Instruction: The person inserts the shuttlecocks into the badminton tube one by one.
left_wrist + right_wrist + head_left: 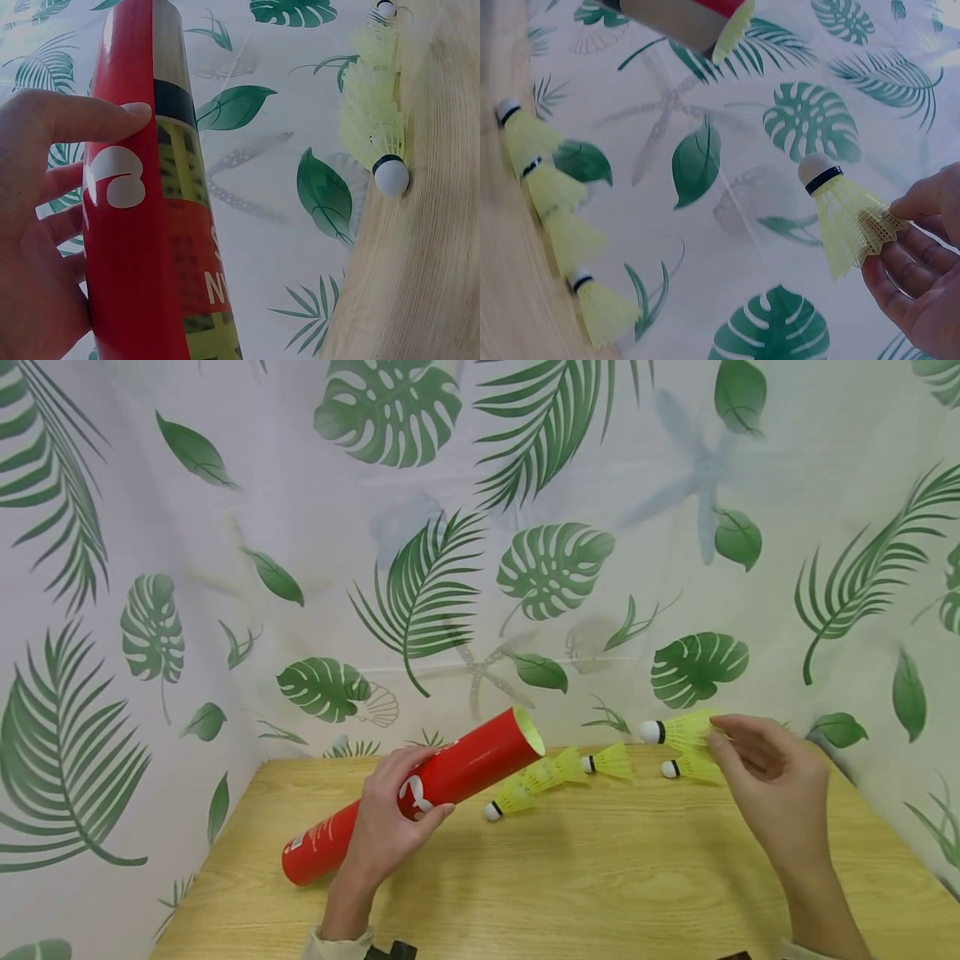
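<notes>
My left hand grips a red shuttlecock tube around its middle. The tube is tilted, its uncapped end up to the right and its lower end near the table at the left. In the left wrist view a see-through strip along the tube shows yellow feathers inside. My right hand pinches a yellow shuttlecock by the skirt's edge, its white cork pointing left toward the tube. In the right wrist view the held shuttlecock hangs in the air, with thumb and fingers at its rim.
On the wooden table several yellow shuttlecocks lie in a row along the back edge. One more shuttlecock lies below the held one. A leaf-patterned cloth hangs behind and along the sides.
</notes>
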